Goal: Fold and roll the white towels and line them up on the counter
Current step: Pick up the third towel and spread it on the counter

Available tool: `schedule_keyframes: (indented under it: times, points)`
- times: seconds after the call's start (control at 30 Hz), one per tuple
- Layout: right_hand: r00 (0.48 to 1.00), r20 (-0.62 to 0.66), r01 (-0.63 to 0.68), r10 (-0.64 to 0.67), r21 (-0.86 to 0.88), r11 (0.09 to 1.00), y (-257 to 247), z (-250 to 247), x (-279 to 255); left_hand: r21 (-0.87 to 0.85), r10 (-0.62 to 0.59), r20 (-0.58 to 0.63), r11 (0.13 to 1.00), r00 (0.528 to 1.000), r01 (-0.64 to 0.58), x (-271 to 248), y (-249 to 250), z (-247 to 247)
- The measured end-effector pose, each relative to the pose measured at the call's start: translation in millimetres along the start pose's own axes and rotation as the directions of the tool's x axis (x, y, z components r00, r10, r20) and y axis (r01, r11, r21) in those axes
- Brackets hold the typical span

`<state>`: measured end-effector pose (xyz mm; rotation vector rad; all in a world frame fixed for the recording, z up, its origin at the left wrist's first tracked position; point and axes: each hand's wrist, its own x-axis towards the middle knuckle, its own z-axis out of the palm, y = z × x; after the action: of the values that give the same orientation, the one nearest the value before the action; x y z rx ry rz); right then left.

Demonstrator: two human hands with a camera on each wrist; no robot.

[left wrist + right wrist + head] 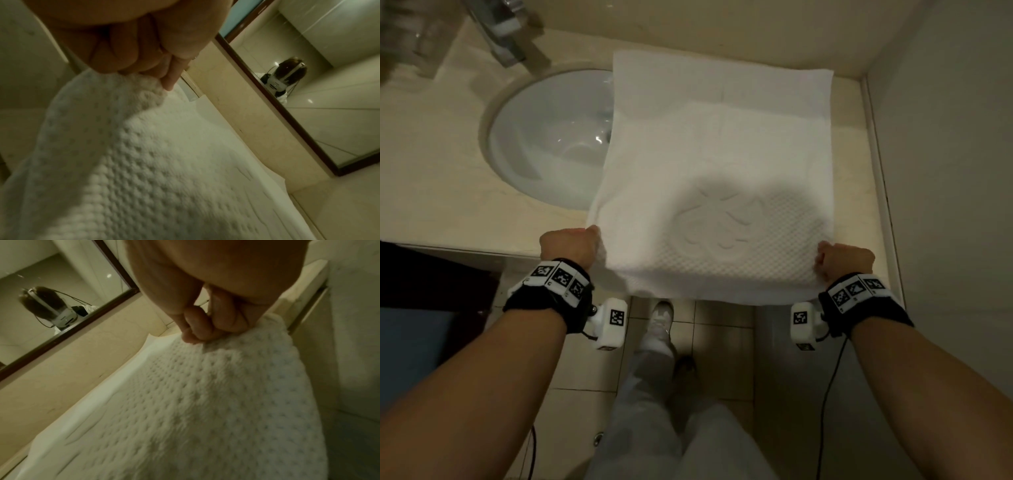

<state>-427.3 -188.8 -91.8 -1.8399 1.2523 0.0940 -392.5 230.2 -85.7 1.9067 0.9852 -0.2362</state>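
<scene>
A white waffle-textured towel (715, 192) with an embossed flower lies spread on the beige counter (431, 192), its left side over the sink and its near edge hanging past the counter front. My left hand (571, 245) pinches the near left corner of the towel (127, 146) between thumb and curled fingers. My right hand (842, 260) pinches the near right corner of the towel (216, 394) the same way. Both corners are lifted slightly off the counter. A smoother far layer of the towel (722, 82) reaches toward the back wall.
A round white sink (544, 137) is set in the counter on the left, with a chrome faucet (500, 37) behind it. A wall (945, 137) bounds the counter on the right. A framed mirror (308, 81) hangs behind the counter. Tiled floor (722, 342) lies below.
</scene>
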Motion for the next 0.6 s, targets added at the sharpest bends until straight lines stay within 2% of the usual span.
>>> schedule_keyframes:
  times: [0.07,0.17,0.23,0.33,0.6]
  points:
    - [0.999,-0.036,-0.006,0.003,-0.068,0.998,0,-2,1,0.075,0.012,-0.033,0.997,0.999,-0.009,-2,4,-4]
    - [0.991,-0.128,-0.038,0.025,-0.100,0.994,-3,-6,-1,0.197,0.111,-0.088,0.976,0.990,-0.092,-7,5,-3]
    - [0.994,-0.108,-0.039,0.026,-0.119,0.992,-3,-8,1,0.279,0.176,-0.078,0.949,0.981,-0.148,-9,2,-3]
    - [0.993,-0.114,-0.050,0.033,-0.152,0.987,-2,-13,4,0.323,0.197,-0.054,0.931,0.979,-0.169,-6,1,-2]
    - [0.987,-0.159,-0.044,0.012,-0.200,0.979,-7,-22,0,0.119,0.210,-0.024,0.971,0.977,-0.205,-13,-7,-6]
